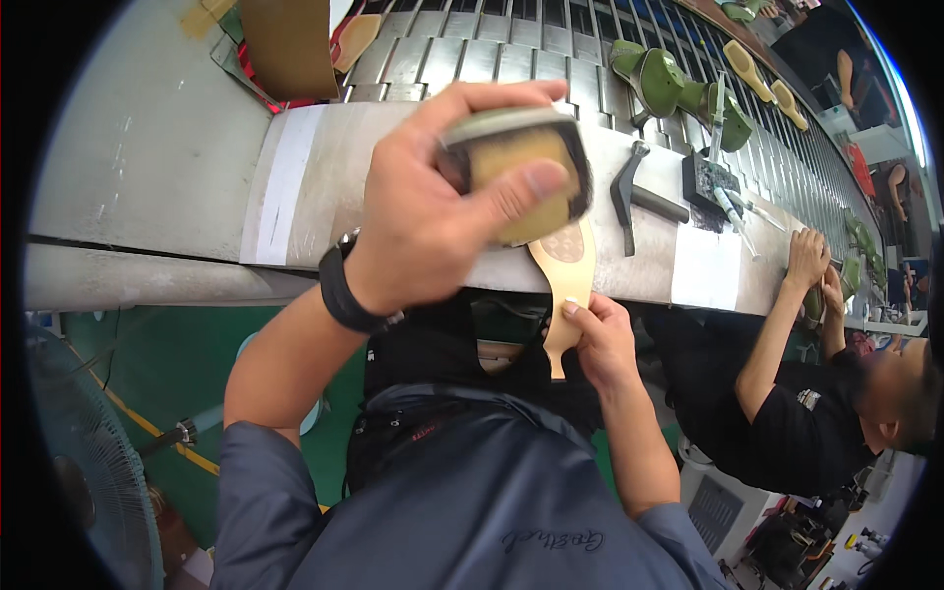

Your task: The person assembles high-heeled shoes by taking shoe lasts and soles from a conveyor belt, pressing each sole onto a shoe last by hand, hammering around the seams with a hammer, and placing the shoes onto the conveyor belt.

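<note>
My left hand [423,216] is wrapped round a green shoe upper [492,123] with a dark edge and a yellowish underside or inside; motion blurs it, so which I cannot tell. It is held above the bench edge, partly in front of a tan insole [570,285]. That insole has a wide patterned end and a narrow, waisted end pointing towards me. My right hand [605,339] pinches its narrow part between thumb and fingers, just off the bench's near edge.
On the metal bench [344,138] lie a hammer-like tool [657,205], a black block [703,182] with slim tools, and white paper [706,265]. Green shoe uppers [657,81] and tan insoles [747,71] sit on the slatted conveyor [492,49]. A co-worker [787,413] works at right; a fan [88,482] stands left.
</note>
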{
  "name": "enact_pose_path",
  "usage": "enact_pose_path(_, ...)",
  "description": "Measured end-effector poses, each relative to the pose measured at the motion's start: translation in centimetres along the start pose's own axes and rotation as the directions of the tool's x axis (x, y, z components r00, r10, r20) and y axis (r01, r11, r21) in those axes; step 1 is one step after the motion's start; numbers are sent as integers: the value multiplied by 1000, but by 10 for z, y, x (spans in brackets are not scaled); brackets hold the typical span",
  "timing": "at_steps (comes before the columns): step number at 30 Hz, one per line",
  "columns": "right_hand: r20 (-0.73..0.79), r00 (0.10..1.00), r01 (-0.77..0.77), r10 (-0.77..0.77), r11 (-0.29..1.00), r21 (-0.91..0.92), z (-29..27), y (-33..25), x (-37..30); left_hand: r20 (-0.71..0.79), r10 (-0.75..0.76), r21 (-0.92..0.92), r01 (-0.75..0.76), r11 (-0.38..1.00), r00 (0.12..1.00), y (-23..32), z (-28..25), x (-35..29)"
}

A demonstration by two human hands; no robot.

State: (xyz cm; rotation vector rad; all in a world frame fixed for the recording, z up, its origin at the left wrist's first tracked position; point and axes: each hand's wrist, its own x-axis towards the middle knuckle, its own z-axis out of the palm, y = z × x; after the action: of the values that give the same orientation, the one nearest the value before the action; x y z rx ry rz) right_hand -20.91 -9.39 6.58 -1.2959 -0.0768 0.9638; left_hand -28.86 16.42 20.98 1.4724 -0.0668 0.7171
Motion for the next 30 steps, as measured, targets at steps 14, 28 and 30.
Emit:
enact_pose_path(14,257,855,431,-451,893,131,59,-73,-58,88,-309,-271,322,907,947,-1,-8,36)
enact_pose_path(28,346,850,422,-397,907,3,101,-96,-41,219,-199,-418,276,866,955,10,-1,7)
enact_pose_path(30,353,849,431,-394,902,-29,102,-96,-42,208,-181,-279,236,931,961,15,1,5)
